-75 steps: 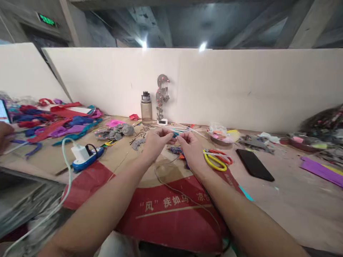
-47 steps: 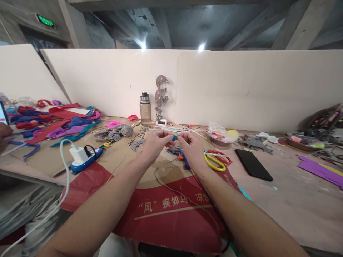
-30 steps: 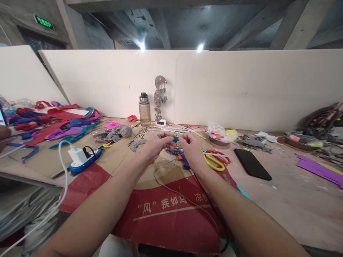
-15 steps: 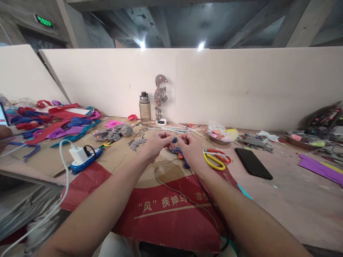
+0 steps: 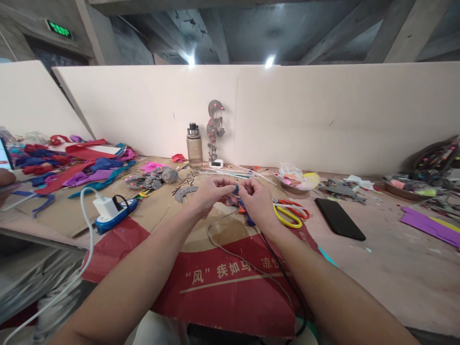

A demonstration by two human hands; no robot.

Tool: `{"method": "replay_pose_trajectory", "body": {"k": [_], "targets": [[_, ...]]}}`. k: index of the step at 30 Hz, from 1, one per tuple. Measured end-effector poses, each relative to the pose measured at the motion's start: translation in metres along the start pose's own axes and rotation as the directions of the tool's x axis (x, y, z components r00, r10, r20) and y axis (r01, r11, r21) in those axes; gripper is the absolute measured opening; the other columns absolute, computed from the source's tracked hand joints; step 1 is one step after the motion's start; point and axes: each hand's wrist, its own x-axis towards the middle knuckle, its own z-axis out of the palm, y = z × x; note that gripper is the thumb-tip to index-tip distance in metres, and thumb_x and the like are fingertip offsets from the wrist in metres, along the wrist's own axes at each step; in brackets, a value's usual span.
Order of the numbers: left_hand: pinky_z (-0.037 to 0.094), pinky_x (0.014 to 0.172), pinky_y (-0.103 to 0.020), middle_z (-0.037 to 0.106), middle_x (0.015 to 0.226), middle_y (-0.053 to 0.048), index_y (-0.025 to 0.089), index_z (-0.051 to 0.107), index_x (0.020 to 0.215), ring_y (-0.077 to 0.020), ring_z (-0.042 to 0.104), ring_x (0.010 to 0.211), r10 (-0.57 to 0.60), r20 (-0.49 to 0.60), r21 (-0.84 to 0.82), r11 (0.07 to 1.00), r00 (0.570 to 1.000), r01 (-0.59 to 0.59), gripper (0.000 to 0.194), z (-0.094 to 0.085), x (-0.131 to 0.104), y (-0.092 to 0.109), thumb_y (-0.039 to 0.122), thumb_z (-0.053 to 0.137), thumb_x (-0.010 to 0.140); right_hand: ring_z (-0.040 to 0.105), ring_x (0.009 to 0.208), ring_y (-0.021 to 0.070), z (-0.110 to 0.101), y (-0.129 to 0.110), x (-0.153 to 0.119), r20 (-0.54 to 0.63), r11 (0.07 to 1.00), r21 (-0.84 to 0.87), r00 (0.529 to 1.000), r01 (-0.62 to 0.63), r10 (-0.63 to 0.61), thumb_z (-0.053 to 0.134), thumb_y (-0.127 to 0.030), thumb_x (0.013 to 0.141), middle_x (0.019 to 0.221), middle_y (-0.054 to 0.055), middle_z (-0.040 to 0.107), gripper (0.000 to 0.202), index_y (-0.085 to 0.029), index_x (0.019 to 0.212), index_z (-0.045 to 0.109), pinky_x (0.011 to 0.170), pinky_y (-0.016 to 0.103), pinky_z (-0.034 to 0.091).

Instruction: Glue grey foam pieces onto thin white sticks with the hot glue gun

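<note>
Between the fingertips of both hands is a small dark blue piece, too small to name its kind. My left hand pinches it from the left, and my right hand from the right, over the cardboard sheet. Behind my right hand lie some blue and orange bits, mostly hidden. A thin grey cord curves over the cardboard below the hands. Scissors with yellow and red handles lie just right of my right hand.
A black phone lies to the right. At the back stand a bottle and a hanging grey felt ornament. Left are a blue power strip with a white cable and heaped coloured cloth strips. A person's hand shows at the far left.
My fingers have shifted slightly around the blue piece, which shows a little more. Both arms stay almost in the same place.
</note>
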Motion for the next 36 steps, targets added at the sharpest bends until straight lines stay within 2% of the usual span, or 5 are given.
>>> {"method": "replay_pose_trajectory", "body": {"k": [6, 15, 22, 32, 36], "targets": [[0.040, 0.039, -0.017, 0.064, 0.062, -0.003, 0.012, 0.065, 0.076, -0.0125, 0.063, 0.051, 0.104, -0.083, 0.154, 0.984, 0.991, -0.090, 0.016, 0.002, -0.001, -0.001, 0.027, 0.069, 0.071, 0.039, 0.054, 0.0109, -0.001, 0.001, -0.002, 0.000, 0.993, -0.098, 0.997, 0.072, -0.073, 0.052, -0.028, 0.077, 0.058, -0.005, 0.047, 0.009, -0.021, 0.072, 0.055, 0.055, 0.025, 0.031], [0.052, 0.051, -0.021, 0.067, 0.064, -0.004, 0.012, 0.066, 0.075, -0.0104, 0.061, 0.051, 0.111, -0.062, 0.155, 0.983, 0.992, -0.100, 0.014, 0.005, -0.004, 0.005, 0.026, 0.067, 0.073, 0.045, 0.058, 0.0127, 0.002, 0.003, -0.003, 0.022, 0.988, -0.123, 0.995, 0.097, -0.095, 0.052, -0.029, 0.081, 0.063, -0.002, 0.053, 0.011, -0.021, 0.074, 0.055, 0.058, 0.027, 0.035], [0.052, 0.049, -0.021, 0.063, 0.061, -0.001, 0.014, 0.061, 0.072, -0.0118, 0.063, 0.052, 0.212, -0.142, 0.223, 0.959, 0.967, -0.178, 0.011, 0.001, 0.002, -0.003, 0.024, 0.067, 0.072, 0.053, 0.068, 0.0153, 0.007, 0.011, 0.000, 0.061, 0.995, 0.010, 0.993, 0.096, -0.097, 0.056, -0.032, 0.080, 0.079, 0.001, 0.059, 0.028, -0.019, 0.105, 0.052, 0.064, 0.028, 0.042], [0.050, 0.048, -0.021, 0.063, 0.055, -0.001, 0.014, 0.060, 0.071, -0.0106, 0.060, 0.047, 0.184, -0.122, 0.204, 0.966, 0.975, -0.157, 0.012, 0.004, -0.002, 0.002, 0.024, 0.067, 0.073, 0.055, 0.069, 0.0147, 0.004, 0.008, -0.001, 0.053, 0.995, 0.021, 0.994, 0.096, -0.097, 0.051, -0.032, 0.084, 0.081, 0.002, 0.063, 0.016, -0.019, 0.086, 0.060, 0.065, 0.028, 0.042], [0.051, 0.051, -0.022, 0.065, 0.057, -0.003, 0.013, 0.062, 0.073, -0.0105, 0.059, 0.048, 0.142, -0.042, 0.150, 0.980, 0.989, -0.134, 0.016, 0.002, 0.000, 0.001, 0.028, 0.067, 0.075, 0.050, 0.063, 0.0136, 0.003, 0.008, 0.001, 0.039, 0.997, -0.007, 0.996, 0.075, -0.074, 0.051, -0.032, 0.082, 0.071, 0.000, 0.059, 0.015, -0.019, 0.078, 0.057, 0.060, 0.027, 0.038]]}}
